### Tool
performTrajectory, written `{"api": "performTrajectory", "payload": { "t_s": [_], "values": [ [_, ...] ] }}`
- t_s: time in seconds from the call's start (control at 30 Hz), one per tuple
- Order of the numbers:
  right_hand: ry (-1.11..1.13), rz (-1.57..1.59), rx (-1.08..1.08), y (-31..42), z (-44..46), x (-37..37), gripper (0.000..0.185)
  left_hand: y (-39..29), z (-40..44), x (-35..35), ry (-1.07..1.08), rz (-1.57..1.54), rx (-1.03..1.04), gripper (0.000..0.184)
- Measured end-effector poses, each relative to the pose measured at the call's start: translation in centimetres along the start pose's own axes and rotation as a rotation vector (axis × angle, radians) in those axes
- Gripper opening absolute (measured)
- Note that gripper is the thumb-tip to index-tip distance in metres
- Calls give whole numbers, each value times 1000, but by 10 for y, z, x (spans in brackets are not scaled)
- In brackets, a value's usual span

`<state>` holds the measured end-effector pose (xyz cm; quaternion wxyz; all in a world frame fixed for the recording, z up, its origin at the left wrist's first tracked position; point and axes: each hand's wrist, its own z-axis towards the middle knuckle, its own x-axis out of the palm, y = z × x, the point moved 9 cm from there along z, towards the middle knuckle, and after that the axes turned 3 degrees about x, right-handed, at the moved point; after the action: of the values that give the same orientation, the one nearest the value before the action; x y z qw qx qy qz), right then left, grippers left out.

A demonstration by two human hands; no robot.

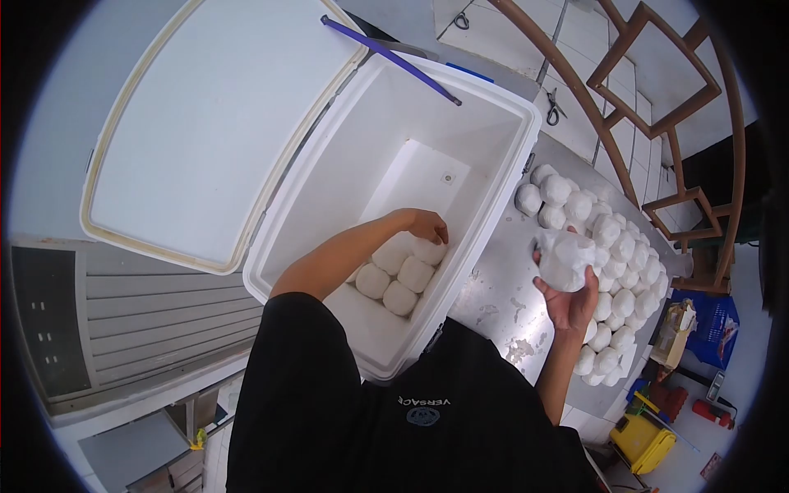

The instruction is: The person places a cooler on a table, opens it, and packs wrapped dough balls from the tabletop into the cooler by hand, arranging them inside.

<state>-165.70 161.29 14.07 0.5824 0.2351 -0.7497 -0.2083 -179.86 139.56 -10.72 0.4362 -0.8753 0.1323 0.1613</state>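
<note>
My left hand [429, 225] reaches down inside a white cooler box [345, 140], its fingers curled over a white wrapped ball [426, 251]. That ball lies among several similar balls [400, 297] at the near end of the box floor. To the right, above a metal table [497, 308], my right hand [575, 302] holds up another white ball [564, 260] in thin, wrinkled wrapping. Its fingers and thumb close around the ball's underside and sides.
A large pile of white wrapped balls [622, 271] covers the table's right part. The cooler's lid [214, 123] stands open at left, with a purple strap [394, 59] across the hinge side. Scissors [555, 108] lie beyond the box. A brown metal frame [608, 119] rises at right.
</note>
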Motion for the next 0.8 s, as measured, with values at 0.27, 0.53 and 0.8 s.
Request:
{"api": "performTrajectory", "payload": {
  "t_s": [0.27, 0.53, 0.8],
  "values": [
    [105, -716, -224, 42, -7, 84, 95, -138, -119, -90, -140, -465, -27, 38],
    [50, -1426, -723, 26, 12, 174, 86, -304, -201, -107, -481, -743, 295, 77],
    [-179, -1176, -348, 32, 65, 26, 41, -184, -192, -119, -676, -1122, 156, 61]
  ]
}}
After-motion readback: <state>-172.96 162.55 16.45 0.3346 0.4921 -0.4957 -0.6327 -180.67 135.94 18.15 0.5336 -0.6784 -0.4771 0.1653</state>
